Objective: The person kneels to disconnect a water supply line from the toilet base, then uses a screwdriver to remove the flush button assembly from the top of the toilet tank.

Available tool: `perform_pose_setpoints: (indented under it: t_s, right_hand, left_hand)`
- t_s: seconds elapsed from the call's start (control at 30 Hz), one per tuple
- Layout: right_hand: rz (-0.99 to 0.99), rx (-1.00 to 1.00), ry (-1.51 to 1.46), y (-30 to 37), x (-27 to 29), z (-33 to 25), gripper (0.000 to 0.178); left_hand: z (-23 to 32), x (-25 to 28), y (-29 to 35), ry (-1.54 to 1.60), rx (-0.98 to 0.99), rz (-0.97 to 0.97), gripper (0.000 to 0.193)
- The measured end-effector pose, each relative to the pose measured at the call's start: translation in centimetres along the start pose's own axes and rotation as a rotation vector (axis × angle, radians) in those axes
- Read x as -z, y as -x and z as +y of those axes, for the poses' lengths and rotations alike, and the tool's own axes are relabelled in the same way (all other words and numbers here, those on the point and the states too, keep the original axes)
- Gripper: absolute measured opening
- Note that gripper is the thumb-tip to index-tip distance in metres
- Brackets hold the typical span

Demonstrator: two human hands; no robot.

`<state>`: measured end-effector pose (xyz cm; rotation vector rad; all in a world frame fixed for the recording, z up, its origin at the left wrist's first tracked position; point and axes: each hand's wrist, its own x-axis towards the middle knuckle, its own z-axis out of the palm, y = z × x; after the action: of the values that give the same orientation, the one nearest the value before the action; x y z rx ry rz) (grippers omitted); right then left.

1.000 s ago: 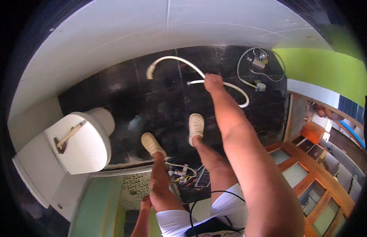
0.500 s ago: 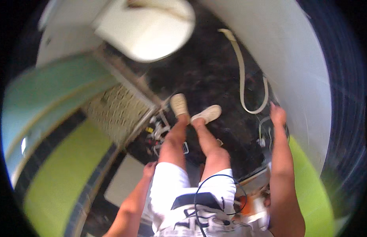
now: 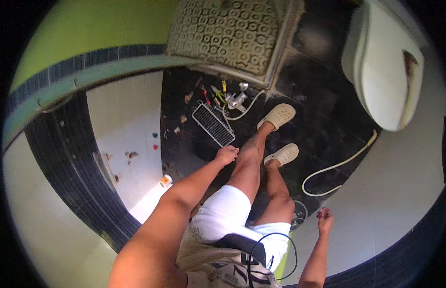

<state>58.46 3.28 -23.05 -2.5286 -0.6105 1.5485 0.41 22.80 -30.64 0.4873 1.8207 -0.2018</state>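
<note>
My left hand (image 3: 227, 154) hangs beside my left leg, its fingers curled in with nothing seen in them. Below it on the dark floor lies a metal wire rack (image 3: 213, 124). Just past the rack are a chrome tap fitting (image 3: 237, 101), pliers with yellow-green handles (image 3: 217, 94) and a red-handled tool (image 3: 205, 94). My right hand (image 3: 324, 220) is out to the right of my right leg, empty, its fingers loosely bent and apart. Nearest to it on the floor is a looped cream hose (image 3: 323, 174).
A white toilet (image 3: 383, 72) stands at the far right. A textured shower tray (image 3: 228, 36) with a raised rim is at the far side. A white wall (image 3: 391, 206) runs along the right. Small debris (image 3: 177, 130) lies left of the rack.
My view has turned to the left, so the toilet has shifted to the right side and the tools and rack now show plainly. My feet have moved, and my left arm reaches further forward.
</note>
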Motion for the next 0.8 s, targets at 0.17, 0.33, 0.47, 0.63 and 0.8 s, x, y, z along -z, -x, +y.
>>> perform_pose_setpoints:
  t_s: [0.17,0.33,0.47,0.63,0.8]
  right_hand:
    - [-0.039,0.12,0.038,-8.4,-1.8,-10.8,0.043]
    - [-0.13,0.024,0.263,-13.0,-12.3,-28.0,0.034]
    - [-0.574,0.298,-0.068,-10.4,-27.1,-40.5,0.023]
    - [-0.841,0.34,-0.301,-7.1,-39.3,-49.7,0.021]
    - [-0.829,0.353,-0.183,-10.3,-42.7,-48.8,0.025]
  left_hand:
    - [-3.6,2.3,-9.3,0.105,-0.038,0.297,0.042]
    - [-0.7,8.9,-23.7,0.116,-0.204,0.513,0.048]
    - [4.8,12.9,-34.3,-0.41,-0.277,0.44,0.044]
    - [10.2,14.9,-42.6,-0.112,-0.029,0.641,0.052]
    - [10.5,14.1,-43.8,-0.398,-0.084,0.486,0.063]
